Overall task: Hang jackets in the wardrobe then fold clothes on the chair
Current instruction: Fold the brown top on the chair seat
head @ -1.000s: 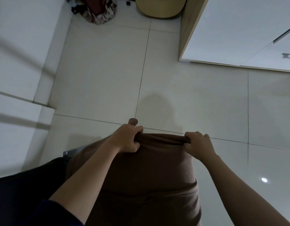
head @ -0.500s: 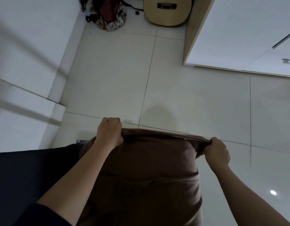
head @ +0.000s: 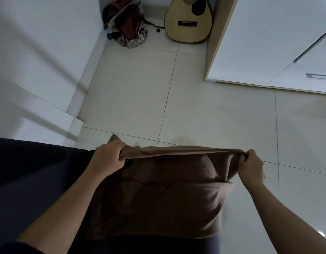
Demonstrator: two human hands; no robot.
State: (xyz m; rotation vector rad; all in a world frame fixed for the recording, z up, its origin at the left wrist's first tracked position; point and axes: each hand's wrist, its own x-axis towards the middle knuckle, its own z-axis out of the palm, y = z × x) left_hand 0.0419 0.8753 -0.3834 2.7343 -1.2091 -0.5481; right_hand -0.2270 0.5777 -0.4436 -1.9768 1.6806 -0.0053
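A brown garment (head: 164, 191) hangs in front of me, stretched flat between both hands above the tiled floor. My left hand (head: 108, 157) grips its upper left corner, with a small tip of cloth sticking up past the fingers. My right hand (head: 251, 165) is closed on the upper right corner. The top edge runs taut between the two hands and the rest drapes down toward me. A dark cloth (head: 30, 180) lies at the left, partly under my left forearm. The white wardrobe (head: 268, 43) stands at the upper right, its doors closed. The chair is not clearly visible.
A wooden guitar (head: 188, 24) leans in the far corner beside the wardrobe's side panel. A dark red patterned backpack (head: 125, 24) sits on the floor to its left. White walls (head: 39, 52) run along the left. Pale tiles (head: 177, 98) lie between me and the corner.
My hands have moved apart along the garment's top edge, spreading it wide and taut. The view has tilted up, showing more of the guitar and backpack.
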